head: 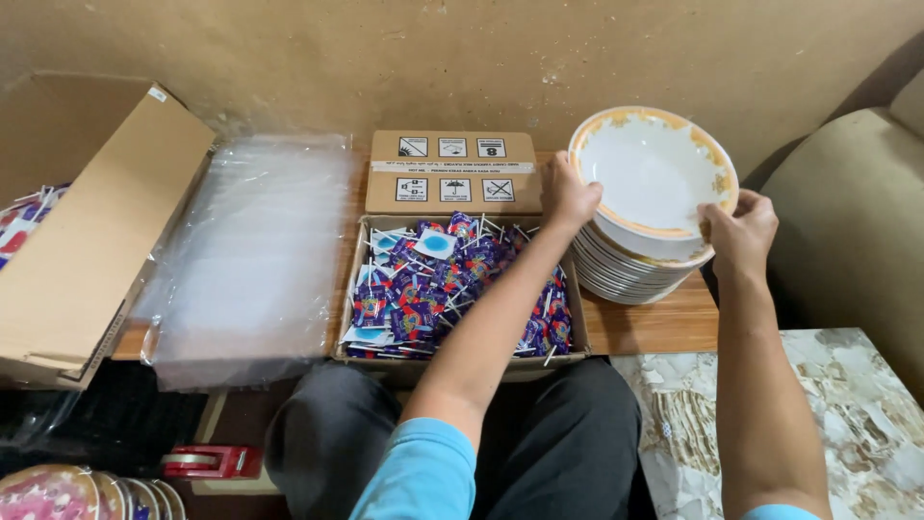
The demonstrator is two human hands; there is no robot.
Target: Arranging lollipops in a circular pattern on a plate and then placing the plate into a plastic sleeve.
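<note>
head view: both hands grip the top white bowl with an orange-yellow patterned rim (654, 173), tilted on the stack of matching bowls (630, 270), right of the open cardboard box of blue-wrapped lollipops (457, 284). the left hand (568, 195) clasps its left rim, the right hand (736, 231) its right. an even lift should keep the stack steady.

A brown wooden tabletop (664, 327) is seen. At 12 o'clock an open box of wrapped lollipops (460, 289) is set on it. At 2 o'clock a stack of plates (640, 260) is placed. At 10 o'clock clear plastic bags (250, 260) are laid, beside a cardboard box (87, 241).
</note>
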